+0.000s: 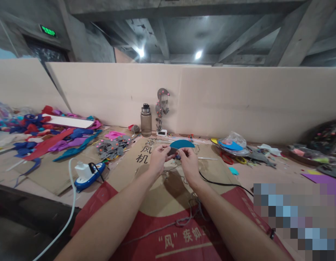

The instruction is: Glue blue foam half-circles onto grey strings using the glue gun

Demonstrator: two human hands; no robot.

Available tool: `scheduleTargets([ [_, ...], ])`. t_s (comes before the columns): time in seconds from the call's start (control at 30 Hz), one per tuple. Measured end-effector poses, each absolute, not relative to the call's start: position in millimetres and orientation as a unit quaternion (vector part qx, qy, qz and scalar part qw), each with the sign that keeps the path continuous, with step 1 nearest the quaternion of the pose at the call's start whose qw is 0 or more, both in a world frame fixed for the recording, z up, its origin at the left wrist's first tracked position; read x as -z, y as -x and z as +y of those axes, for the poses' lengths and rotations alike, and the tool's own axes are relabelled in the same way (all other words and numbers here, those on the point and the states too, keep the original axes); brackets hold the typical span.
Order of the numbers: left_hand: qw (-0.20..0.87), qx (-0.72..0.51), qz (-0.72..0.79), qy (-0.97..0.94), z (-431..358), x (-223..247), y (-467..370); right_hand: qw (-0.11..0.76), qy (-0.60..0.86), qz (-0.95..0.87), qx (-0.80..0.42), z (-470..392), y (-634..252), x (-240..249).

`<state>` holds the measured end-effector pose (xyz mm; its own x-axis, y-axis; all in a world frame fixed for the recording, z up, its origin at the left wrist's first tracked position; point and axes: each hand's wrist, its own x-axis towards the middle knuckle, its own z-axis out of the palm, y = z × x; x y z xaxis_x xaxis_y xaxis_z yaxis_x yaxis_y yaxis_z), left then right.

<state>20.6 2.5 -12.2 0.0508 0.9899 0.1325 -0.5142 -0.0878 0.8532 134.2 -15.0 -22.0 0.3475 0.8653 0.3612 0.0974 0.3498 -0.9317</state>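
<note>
My left hand (158, 158) and my right hand (188, 161) are raised together over the cardboard sheet (146, 170). Both pinch a blue half-round felt piece (182, 144) held flat between them, with small beads at its lower edge near my fingertips. A grey string (193, 212) hangs from the piece down toward my lap. Each hand grips one end of the piece.
A blue and white glue gun (87, 174) with a white cable lies left. Heaps of coloured felt scraps (45, 136) fill the far left. A water bottle (146, 120), a grey beaded ornament (161, 105), scissors (233, 158) and a bagged plate (231, 143) stand behind. A black cable (222, 183) runs right.
</note>
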Motion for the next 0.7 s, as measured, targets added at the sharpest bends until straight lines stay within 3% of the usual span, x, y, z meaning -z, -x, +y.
scheduleTargets([
  [0.53,0.681,-0.557,0.263,-0.396,7.7,10.2,-12.3,0.648,0.426,-0.461,-0.432,-7.1,-139.9,21.3],
  [0.7,0.668,-0.553,0.289,-0.406,10.7,16.1,-14.0,0.634,0.477,-0.522,-0.313,-15.5,-136.7,16.0],
])
